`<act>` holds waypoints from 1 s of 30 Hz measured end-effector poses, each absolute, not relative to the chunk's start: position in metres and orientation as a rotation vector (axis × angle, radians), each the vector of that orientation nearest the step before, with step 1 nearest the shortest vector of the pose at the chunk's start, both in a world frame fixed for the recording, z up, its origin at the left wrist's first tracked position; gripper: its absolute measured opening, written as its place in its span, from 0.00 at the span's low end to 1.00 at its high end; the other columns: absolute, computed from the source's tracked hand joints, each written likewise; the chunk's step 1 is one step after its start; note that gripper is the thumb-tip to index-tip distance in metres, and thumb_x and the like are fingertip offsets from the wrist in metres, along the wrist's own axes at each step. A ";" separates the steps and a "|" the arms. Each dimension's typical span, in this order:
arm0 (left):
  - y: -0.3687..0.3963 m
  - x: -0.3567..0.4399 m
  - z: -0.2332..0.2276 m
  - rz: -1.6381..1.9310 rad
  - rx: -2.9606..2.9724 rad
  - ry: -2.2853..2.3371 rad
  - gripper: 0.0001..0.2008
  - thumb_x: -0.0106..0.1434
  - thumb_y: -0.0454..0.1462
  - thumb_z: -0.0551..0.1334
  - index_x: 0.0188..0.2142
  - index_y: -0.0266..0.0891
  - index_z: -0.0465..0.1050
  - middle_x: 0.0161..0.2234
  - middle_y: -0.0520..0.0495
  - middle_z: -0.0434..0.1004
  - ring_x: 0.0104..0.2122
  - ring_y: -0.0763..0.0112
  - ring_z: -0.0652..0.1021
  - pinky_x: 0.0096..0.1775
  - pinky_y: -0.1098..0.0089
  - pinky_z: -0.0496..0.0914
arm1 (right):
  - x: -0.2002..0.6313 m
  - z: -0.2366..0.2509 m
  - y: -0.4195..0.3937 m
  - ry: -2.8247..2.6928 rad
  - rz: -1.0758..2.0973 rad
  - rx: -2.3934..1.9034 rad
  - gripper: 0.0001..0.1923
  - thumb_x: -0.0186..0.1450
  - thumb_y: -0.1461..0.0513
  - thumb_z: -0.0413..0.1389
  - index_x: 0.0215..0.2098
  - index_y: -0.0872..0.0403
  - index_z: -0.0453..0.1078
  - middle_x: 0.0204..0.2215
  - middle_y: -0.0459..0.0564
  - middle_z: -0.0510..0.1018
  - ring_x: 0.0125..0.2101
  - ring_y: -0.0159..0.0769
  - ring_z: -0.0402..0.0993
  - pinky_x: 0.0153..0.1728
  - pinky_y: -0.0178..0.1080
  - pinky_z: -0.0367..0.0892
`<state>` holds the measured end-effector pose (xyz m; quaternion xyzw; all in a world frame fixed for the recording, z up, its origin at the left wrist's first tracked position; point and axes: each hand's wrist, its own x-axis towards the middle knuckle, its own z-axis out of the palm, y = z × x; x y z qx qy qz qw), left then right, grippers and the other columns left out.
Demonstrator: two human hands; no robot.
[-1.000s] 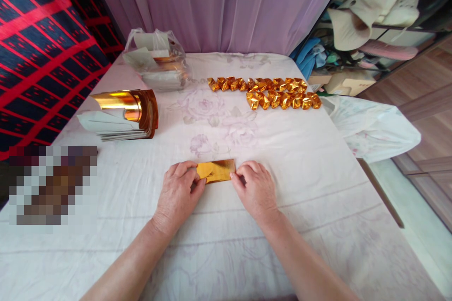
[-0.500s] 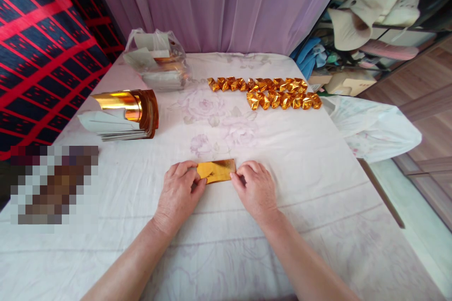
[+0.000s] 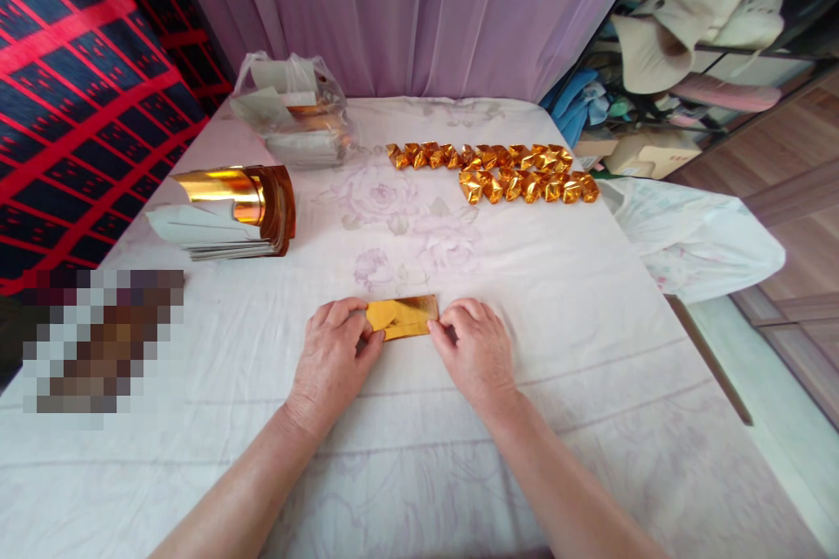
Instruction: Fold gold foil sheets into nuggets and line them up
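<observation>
foil strip (image 3: 402, 317) flat on cloth (image 3: 564, 297) | left hand (image 3: 333, 358) pinching left end | right hand (image 3: 475, 349) pinching right end

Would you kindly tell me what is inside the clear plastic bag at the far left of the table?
The clear plastic bag holds stacked white sheets, with a glint of gold foil among them. How many there are, and what lies beneath them, is hidden by the crumpled plastic.

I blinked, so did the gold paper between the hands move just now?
No. The gold paper lies in the same spot below the faded flower print on the cloth, both hands pinching its ends.
</observation>
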<state>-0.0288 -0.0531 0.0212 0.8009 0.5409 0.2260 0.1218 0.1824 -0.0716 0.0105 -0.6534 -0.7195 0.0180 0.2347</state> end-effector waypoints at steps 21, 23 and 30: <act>-0.053 -0.029 0.020 0.731 2.318 1.585 0.06 0.60 0.35 0.63 0.28 0.42 0.66 0.42 0.43 0.76 0.43 0.57 0.74 0.47 0.54 0.69 | 0.183 0.008 -0.071 -1.951 0.060 -1.786 0.08 0.65 0.61 0.57 0.27 0.51 0.68 0.30 0.48 0.75 0.32 0.38 0.69 0.35 0.40 0.58; -0.053 -0.029 0.019 0.749 2.327 1.589 0.05 0.60 0.34 0.63 0.30 0.42 0.66 0.42 0.43 0.76 0.43 0.57 0.74 0.47 0.54 0.69 | 0.184 0.007 -0.072 -1.943 0.067 -1.784 0.06 0.66 0.61 0.56 0.30 0.51 0.68 0.31 0.49 0.75 0.33 0.39 0.69 0.36 0.40 0.59; -0.055 -0.029 0.019 0.700 2.341 1.568 0.02 0.64 0.34 0.60 0.36 0.42 0.72 0.46 0.43 0.73 0.46 0.57 0.73 0.48 0.53 0.68 | 0.184 0.010 -0.073 -1.983 0.175 -1.712 0.05 0.66 0.66 0.54 0.34 0.50 0.71 0.36 0.48 0.76 0.37 0.38 0.69 0.39 0.39 0.61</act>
